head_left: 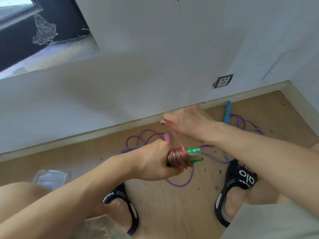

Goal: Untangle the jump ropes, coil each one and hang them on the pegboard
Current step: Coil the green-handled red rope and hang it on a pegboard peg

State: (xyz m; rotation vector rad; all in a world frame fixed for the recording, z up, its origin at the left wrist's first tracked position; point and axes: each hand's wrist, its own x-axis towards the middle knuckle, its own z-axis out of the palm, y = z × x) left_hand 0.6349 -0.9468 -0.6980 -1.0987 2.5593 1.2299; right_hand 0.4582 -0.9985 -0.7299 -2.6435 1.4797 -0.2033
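Note:
My left hand (155, 161) grips two green handles (194, 150) held side by side, with a pink translucent rope (178, 158) wound in tight turns around them. A strand of that pink rope runs up to my right hand (186, 121), which pinches its loose part above and beyond the bundle. On the wooden floor below lie loops of a purple rope (183, 183) and a purple-and-white braided rope (255, 125), tangled together. A blue handle (227, 112) lies by the skirting board and a pink handle (167, 137) shows just behind my left hand. No pegboard is in view.
A white wall (155, 57) with a socket (223, 81) stands right ahead. My feet in black slippers (240, 180) stand on the floor either side of the ropes. A clear plastic container (51, 178) sits on the floor at the left. Small debris dots the boards.

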